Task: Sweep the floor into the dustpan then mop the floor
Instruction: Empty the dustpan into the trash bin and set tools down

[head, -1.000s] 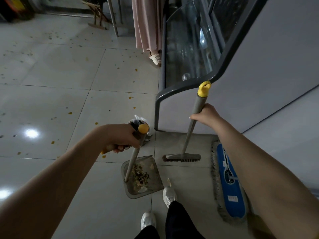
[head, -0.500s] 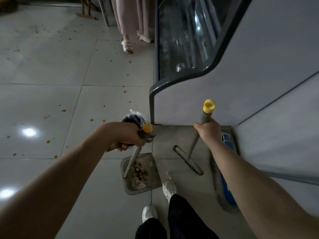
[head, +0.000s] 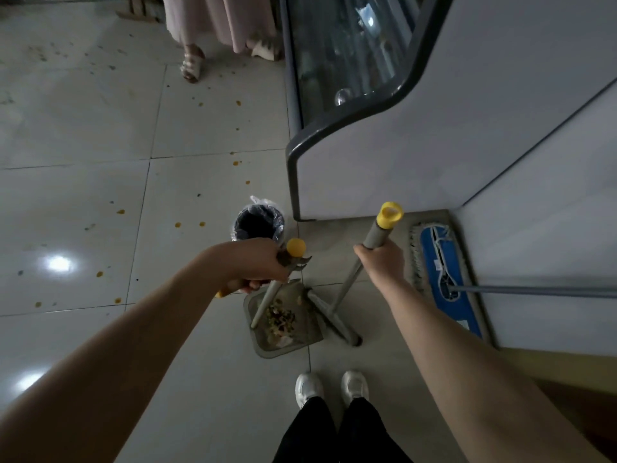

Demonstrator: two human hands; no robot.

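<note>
Fingers of the left hand (head: pixel 257 265) curl round the dustpan handle (head: pixel 265 304); the right hand (head: pixel 380 262) grips the broom shaft (head: pixel 347 285). The dustpan (head: pixel 312 330), holding debris (head: pixel 280 319), sits on the floor (head: pixel 200 379) before the shoes (head: pixel 309 389), broom head (head: pixel 334 320) just beside it.

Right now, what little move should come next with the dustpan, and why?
Probably the left hand lifts the dustpan and tips it into the lined bin: a pile of sweepings sits in it, and the bin stands just beyond it.
</note>
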